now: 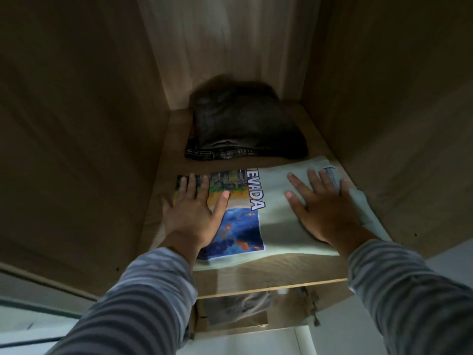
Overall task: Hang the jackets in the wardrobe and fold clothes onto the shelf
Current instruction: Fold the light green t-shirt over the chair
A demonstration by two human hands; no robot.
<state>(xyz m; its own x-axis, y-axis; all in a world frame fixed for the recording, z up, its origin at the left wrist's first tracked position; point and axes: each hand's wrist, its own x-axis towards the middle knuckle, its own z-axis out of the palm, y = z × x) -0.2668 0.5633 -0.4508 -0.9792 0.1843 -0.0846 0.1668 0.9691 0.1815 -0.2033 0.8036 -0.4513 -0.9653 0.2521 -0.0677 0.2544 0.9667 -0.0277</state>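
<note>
Fingers of both hands lie straight and spread, flat on the folded T-shirt: left hand on its print, right hand on plain cloth. The shirt's long axis runs across the shelf, in front of the folded jeans, so a push straight back likely seats it.

Below the shelf board, a lower compartment holds a crumpled greyish item, too dim and blurred to identify. A pale surface lies beneath it at the bottom edge. A light panel with dark lines occupies the lower left corner.
</note>
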